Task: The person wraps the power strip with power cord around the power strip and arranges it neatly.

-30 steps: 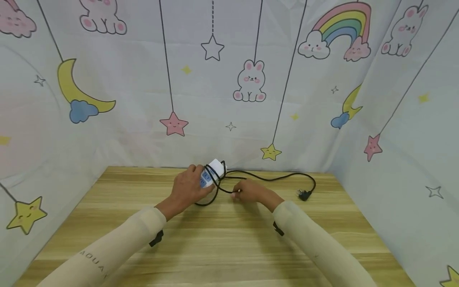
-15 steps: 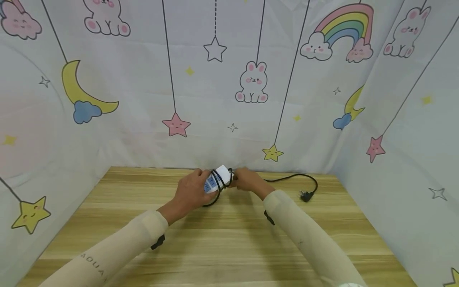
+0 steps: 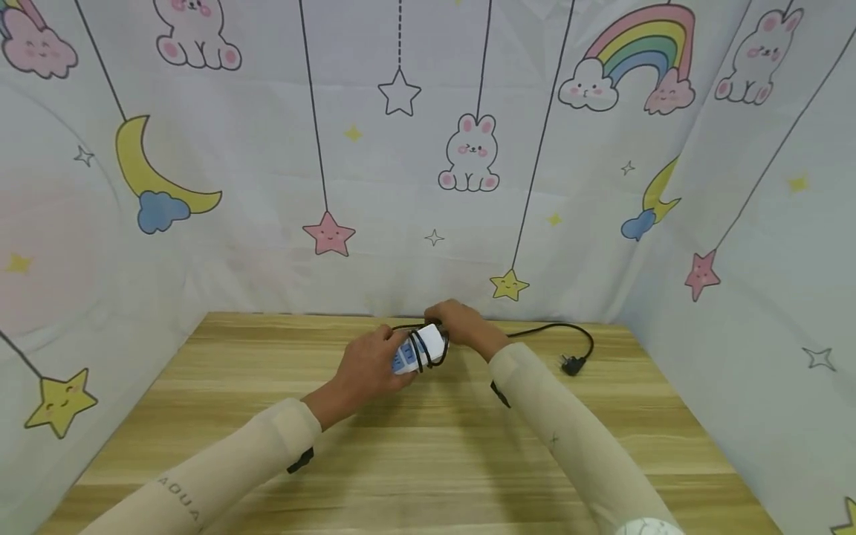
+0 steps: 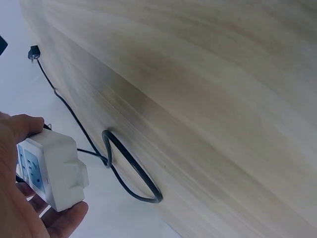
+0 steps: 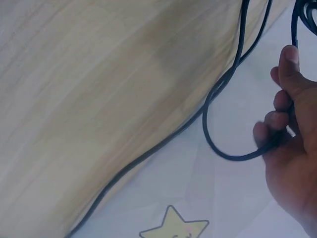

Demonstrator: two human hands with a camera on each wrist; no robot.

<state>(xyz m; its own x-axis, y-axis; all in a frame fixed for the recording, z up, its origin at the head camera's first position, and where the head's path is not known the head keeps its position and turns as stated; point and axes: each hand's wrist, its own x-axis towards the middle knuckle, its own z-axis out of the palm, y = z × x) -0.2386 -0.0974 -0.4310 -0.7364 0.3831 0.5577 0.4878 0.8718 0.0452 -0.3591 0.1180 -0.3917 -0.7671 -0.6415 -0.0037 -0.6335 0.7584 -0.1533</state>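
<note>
My left hand (image 3: 368, 365) grips a white power strip (image 3: 433, 340) with blue socket faces, fingers and thumb on its opposite sides. The left wrist view shows the strip (image 4: 63, 173) raised off the table, one end toward the camera. Black cord (image 3: 416, 351) is wrapped in several turns around its far end. Close by, my right hand (image 3: 463, 322) holds the same cord at the strip's far end. In the right wrist view the cord passes through the curled fingers of the right hand (image 5: 292, 158), and a slack loop (image 5: 237, 157) hangs below.
The loose cord trails right along the back of the wooden table (image 3: 414, 461) to a black plug (image 3: 572, 364). A white curtain (image 3: 374, 178) printed with stars and rabbits stands directly behind the table and at both sides.
My right hand has drawn the cord up and over behind the strip, and more cord lies around its end. The strip and left hand have shifted slightly right and toward me.
</note>
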